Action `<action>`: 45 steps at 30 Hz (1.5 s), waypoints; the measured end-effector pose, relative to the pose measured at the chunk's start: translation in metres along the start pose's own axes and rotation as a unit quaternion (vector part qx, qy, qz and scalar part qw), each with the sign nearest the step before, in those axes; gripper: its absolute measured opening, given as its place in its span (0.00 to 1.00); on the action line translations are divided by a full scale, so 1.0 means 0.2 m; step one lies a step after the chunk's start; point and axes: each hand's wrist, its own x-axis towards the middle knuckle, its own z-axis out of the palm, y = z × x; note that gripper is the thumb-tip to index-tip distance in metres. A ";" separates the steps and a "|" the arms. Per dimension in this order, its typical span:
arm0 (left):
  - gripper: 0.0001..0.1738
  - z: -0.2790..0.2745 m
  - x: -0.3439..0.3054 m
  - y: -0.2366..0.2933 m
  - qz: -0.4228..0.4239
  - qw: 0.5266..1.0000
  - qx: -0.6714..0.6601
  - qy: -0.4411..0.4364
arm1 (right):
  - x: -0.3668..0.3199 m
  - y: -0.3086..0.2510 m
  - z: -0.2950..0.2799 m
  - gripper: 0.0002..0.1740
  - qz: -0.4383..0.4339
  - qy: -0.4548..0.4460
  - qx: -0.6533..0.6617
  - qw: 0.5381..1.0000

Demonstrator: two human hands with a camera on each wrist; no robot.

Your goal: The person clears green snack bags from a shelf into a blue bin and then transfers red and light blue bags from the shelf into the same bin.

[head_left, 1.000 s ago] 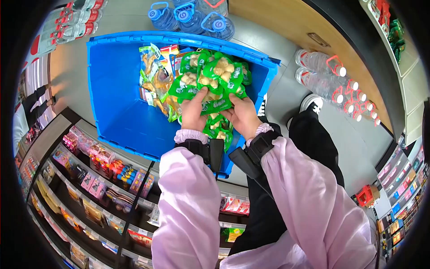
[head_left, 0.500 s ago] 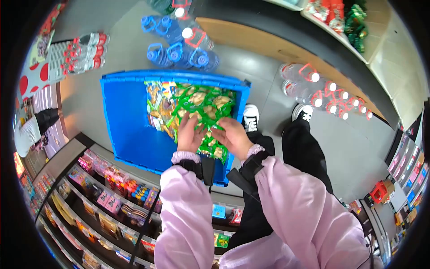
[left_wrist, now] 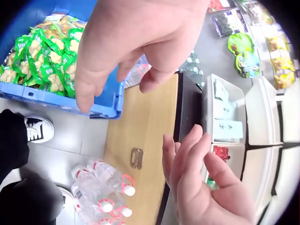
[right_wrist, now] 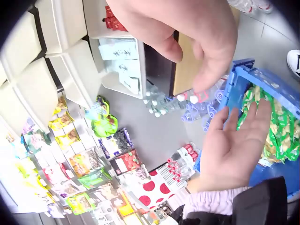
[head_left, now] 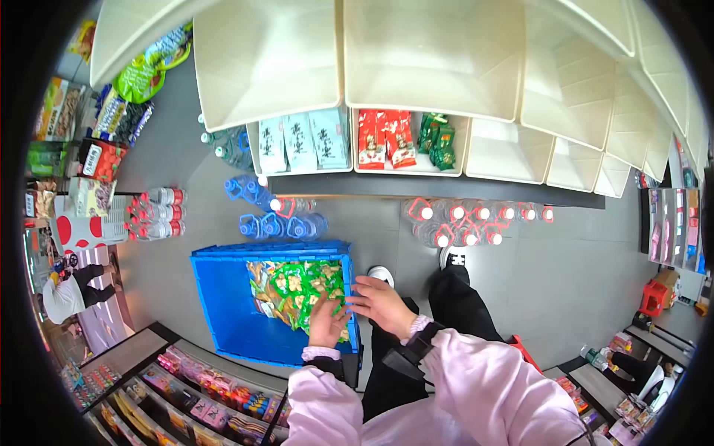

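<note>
Both hands are raised with nothing in them, fingers loosely spread. In the head view my left hand (head_left: 327, 321) overlaps the near right part of the blue crate (head_left: 238, 338). My right hand (head_left: 384, 306) is just beyond the crate's right wall. Several green snack packets (head_left: 312, 286) with pale pieces showing lie in the crate's right half. Beside them are other, orange-brown packets (head_left: 262, 279). The left wrist view catches my right hand (left_wrist: 201, 187) with fingers bent a little; in the right wrist view, the left palm (right_wrist: 236, 150) faces the camera.
White shelf bins (head_left: 431, 59) run along the far side, with light blue boxes (head_left: 301, 141) and red packets (head_left: 385, 139) in the lower row. Blue-handled water bottles (head_left: 282, 225) stand behind the crate, and red-handled bottles (head_left: 468, 221) farther right. Snack shelves (head_left: 216, 401) line the near left.
The hands have let go of the green packets and drawn up and back, the right one beyond the crate wall. The head view has tilted up, bringing the white bins into sight.
</note>
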 end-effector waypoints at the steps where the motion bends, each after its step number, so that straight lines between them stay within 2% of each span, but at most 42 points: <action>1: 0.33 0.08 -0.04 0.00 -0.004 1.000 -0.002 -0.022 | -0.05 -0.07 0.01 0.24 0.003 0.005 0.002 1.000; 7: 0.29 0.49 -0.15 -0.02 0.027 0.996 0.032 -0.076 | -0.27 -0.39 -0.13 0.21 -0.069 -0.029 0.013 0.997; 14: 0.29 0.97 -0.22 -0.01 0.081 0.984 0.070 -0.140 | -0.44 -0.73 -0.22 0.19 -0.123 -0.005 -0.110 0.986; 17: 0.29 1.13 -0.17 -0.01 0.122 0.975 0.082 -0.167 | -0.40 -0.89 -0.27 0.20 -0.205 0.012 -0.252 0.946; 21: 0.31 1.39 -0.10 0.00 0.176 0.965 0.083 -0.178 | -0.29 -1.18 -0.28 0.25 -0.260 0.016 -0.521 0.812; 23: 0.30 1.48 0.00 -0.02 0.195 0.961 0.092 -0.174 | -0.20 -1.31 -0.25 0.25 -0.407 0.022 -0.657 0.634; 25: 0.31 1.59 0.07 -0.02 0.177 0.969 0.052 -0.163 | -0.09 -1.46 -0.19 0.25 -0.466 0.025 -0.781 0.416; 28: 0.33 1.73 0.16 -0.01 0.149 0.976 0.015 -0.159 | 0.07 -1.59 -0.11 0.23 -0.436 0.073 -0.857 0.265; 31: 0.33 1.82 0.28 -0.01 0.122 0.974 -0.015 -0.188 | 0.25 -1.67 -0.14 0.20 -0.510 0.044 -0.816 0.267; 32: 0.33 1.83 0.32 -0.02 0.113 0.972 -0.026 -0.203 | 0.27 -1.70 -0.14 0.16 -0.509 0.042 -0.822 0.252; 35: 0.33 1.86 0.46 -0.07 0.164 0.971 0.028 -0.174 | 0.34 -1.74 -0.19 0.12 -0.506 0.034 -0.844 0.172; 38: 0.31 1.87 0.48 -0.08 0.187 0.968 0.090 -0.143 | 0.45 -1.75 -0.29 0.10 -0.522 0.042 -0.822 0.222; 43: 0.31 1.87 0.43 -0.07 0.185 0.970 0.108 -0.115 | 0.50 -1.73 -0.31 0.08 -0.498 0.057 -0.779 0.376; 45: 0.31 1.86 0.42 -0.07 0.185 0.968 0.122 -0.114 | 0.47 -1.71 -0.29 0.08 -0.506 0.056 -0.776 0.372</action>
